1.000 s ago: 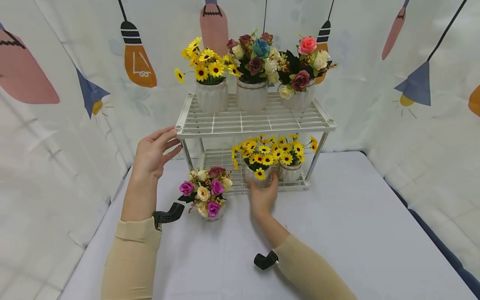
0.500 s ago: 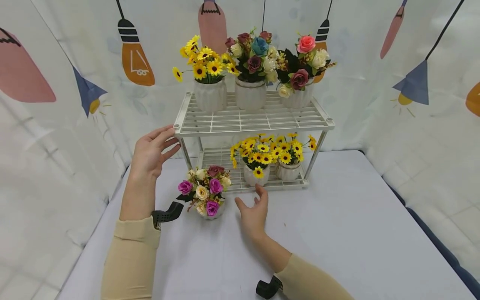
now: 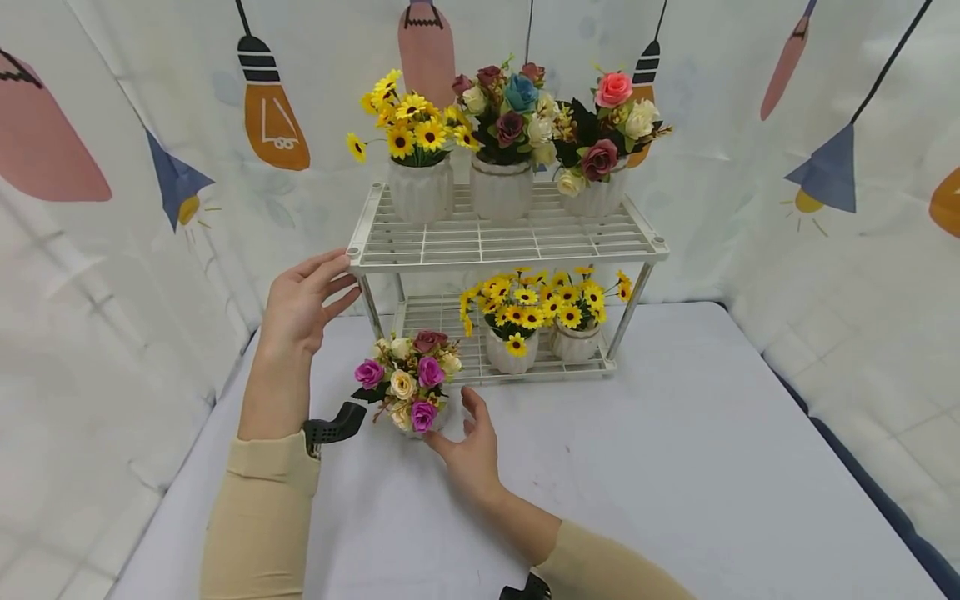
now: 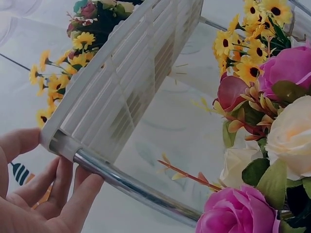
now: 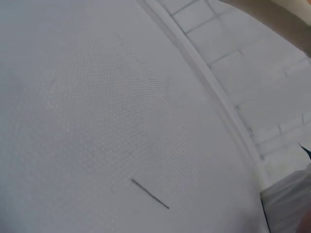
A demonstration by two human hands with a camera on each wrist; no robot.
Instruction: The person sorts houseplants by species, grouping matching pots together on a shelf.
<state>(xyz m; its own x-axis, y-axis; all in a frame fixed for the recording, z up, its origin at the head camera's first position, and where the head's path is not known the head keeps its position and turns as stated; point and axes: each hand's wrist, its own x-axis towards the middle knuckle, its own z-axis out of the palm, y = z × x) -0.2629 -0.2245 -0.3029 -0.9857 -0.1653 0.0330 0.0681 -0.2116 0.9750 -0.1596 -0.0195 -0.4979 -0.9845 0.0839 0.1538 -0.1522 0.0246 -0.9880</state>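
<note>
A small white pot of purple and cream roses (image 3: 408, 379) stands on the table in front of the white two-tier wire rack (image 3: 510, 242). My right hand (image 3: 461, 433) is just right of that pot, fingers spread and holding nothing, the thumb close to the pot's base. Straight fingers of my left hand (image 3: 322, 287) rest on the rack's front-left top corner. In the left wrist view those fingers (image 4: 53, 194) lie under the corner (image 4: 63, 141), with the roses (image 4: 272, 160) at the right. The right wrist view holds only the table cloth (image 5: 121, 121).
Two pots of yellow daisies (image 3: 512, 350) (image 3: 576, 342) stand on the right of the lower shelf. Three flower pots (image 3: 420, 187) (image 3: 501, 187) (image 3: 600, 196) line the back of the top shelf. Printed curtains close in the grey table (image 3: 675, 467) on three sides.
My right hand let go of the left daisy pot on the lower shelf and drew back and left to the rose pot. The left hand stayed on the rack corner.
</note>
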